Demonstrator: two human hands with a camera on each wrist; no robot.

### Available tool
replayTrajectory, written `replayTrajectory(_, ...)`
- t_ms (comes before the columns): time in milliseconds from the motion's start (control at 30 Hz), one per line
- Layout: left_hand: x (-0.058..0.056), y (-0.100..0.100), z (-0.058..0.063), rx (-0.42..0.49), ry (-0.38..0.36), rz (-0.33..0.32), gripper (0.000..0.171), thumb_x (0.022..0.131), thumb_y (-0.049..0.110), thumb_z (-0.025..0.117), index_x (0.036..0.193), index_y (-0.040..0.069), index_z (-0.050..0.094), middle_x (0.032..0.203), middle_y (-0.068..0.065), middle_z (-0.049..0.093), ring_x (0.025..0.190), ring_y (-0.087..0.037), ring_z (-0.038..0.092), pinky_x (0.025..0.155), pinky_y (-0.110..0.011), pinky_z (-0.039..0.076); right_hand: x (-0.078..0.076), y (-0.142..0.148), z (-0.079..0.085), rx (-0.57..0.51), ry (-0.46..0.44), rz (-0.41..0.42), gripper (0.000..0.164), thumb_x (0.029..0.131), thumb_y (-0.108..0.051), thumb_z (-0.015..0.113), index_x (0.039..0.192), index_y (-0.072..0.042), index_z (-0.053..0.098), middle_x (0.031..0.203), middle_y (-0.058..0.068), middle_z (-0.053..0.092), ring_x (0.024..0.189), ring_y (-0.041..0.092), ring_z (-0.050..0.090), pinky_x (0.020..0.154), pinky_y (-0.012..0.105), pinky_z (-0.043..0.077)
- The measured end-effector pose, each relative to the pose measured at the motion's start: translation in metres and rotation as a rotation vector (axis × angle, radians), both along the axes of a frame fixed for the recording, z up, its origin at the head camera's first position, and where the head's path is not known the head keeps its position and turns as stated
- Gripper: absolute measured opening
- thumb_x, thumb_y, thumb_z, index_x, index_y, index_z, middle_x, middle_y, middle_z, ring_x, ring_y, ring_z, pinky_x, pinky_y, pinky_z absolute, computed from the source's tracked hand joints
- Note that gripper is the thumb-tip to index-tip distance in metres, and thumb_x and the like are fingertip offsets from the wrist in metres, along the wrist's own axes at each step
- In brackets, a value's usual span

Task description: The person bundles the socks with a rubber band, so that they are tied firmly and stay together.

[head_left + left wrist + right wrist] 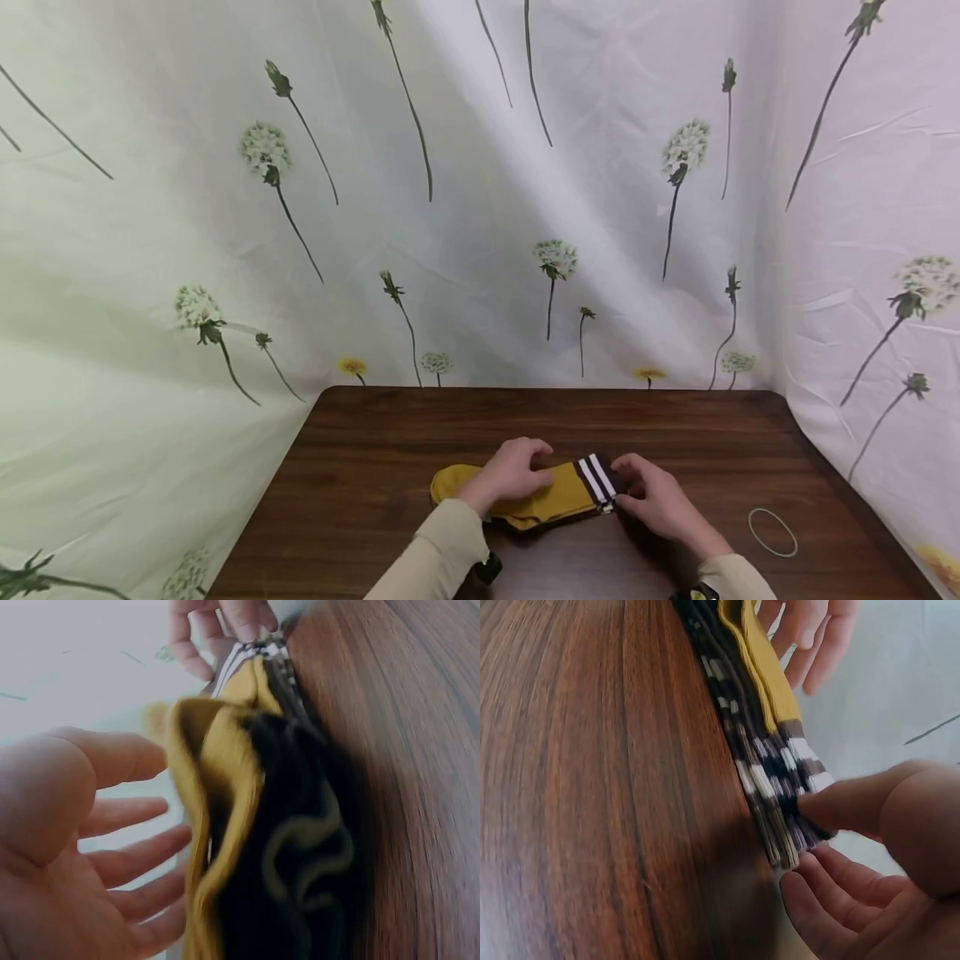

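A stack of mustard-yellow socks (555,498) with brown and white striped cuffs (597,479) lies flat on the dark wooden table (360,467), near its front middle. My left hand (517,471) rests on top of the socks' foot part. In the left wrist view its palm (82,847) is open and the fingers are spread beside the yellow and dark fabric (247,795). My right hand (626,492) pinches the cuff end. In the right wrist view the thumb (855,802) presses on the striped cuff edges (776,780), with the fingers underneath.
A thin white rubber band (772,532) lies on the table to the right of my right hand. A sheet printed with dandelions (480,208) hangs behind and on both sides of the table.
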State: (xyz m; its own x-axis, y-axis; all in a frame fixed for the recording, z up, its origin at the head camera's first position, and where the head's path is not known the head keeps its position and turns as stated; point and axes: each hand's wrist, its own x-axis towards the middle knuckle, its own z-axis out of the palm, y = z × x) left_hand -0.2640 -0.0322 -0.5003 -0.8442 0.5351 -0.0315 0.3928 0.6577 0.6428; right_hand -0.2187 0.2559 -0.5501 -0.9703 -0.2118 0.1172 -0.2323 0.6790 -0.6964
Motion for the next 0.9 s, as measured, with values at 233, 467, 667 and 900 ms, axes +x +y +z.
replayTrajectory(233,-0.003,0.024,-0.012,-0.121,-0.014,-0.019,0.05,0.094,0.032,0.08,0.137,0.008,0.067,0.131,-0.007,0.07,0.119,-0.02,0.065,0.099,-0.035,0.054,0.005,0.008,0.002,-0.039,0.008,0.0,0.034,0.091,-0.007,0.08,0.121,-0.009,0.066,0.107,0.005,0.073,0.085,0.01,0.068,0.073,0.029,0.056)
replayTrajectory(467,-0.004,0.037,-0.021,-0.215,0.083,-0.016,0.057,0.087,0.036,0.085,0.135,0.01,0.07,0.13,-0.006,0.072,0.119,-0.023,0.066,0.1,-0.034,0.053,0.009,0.024,0.005,-0.002,-0.006,-0.054,0.034,0.092,-0.01,0.08,0.124,-0.01,0.066,0.107,0.004,0.074,0.085,0.008,0.069,0.074,0.029,0.055)
replayTrajectory(667,-0.003,0.045,-0.022,-0.283,0.139,-0.015,0.056,0.084,0.035,0.087,0.131,0.008,0.071,0.125,-0.007,0.072,0.115,-0.023,0.067,0.094,-0.033,0.055,0.014,0.046,0.013,0.01,0.0,-0.1,0.032,0.094,-0.009,0.078,0.124,-0.007,0.067,0.115,0.008,0.073,0.09,0.012,0.071,0.077,0.03,0.056)
replayTrajectory(900,-0.002,0.049,-0.02,-0.296,0.109,0.028,0.057,0.085,0.036,0.087,0.133,0.009,0.071,0.13,-0.007,0.069,0.119,-0.024,0.064,0.094,-0.036,0.056,0.019,0.073,0.021,0.1,-0.012,-0.164,0.027,0.094,-0.011,0.078,0.12,-0.006,0.071,0.113,0.008,0.073,0.09,0.017,0.072,0.075,0.033,0.056)
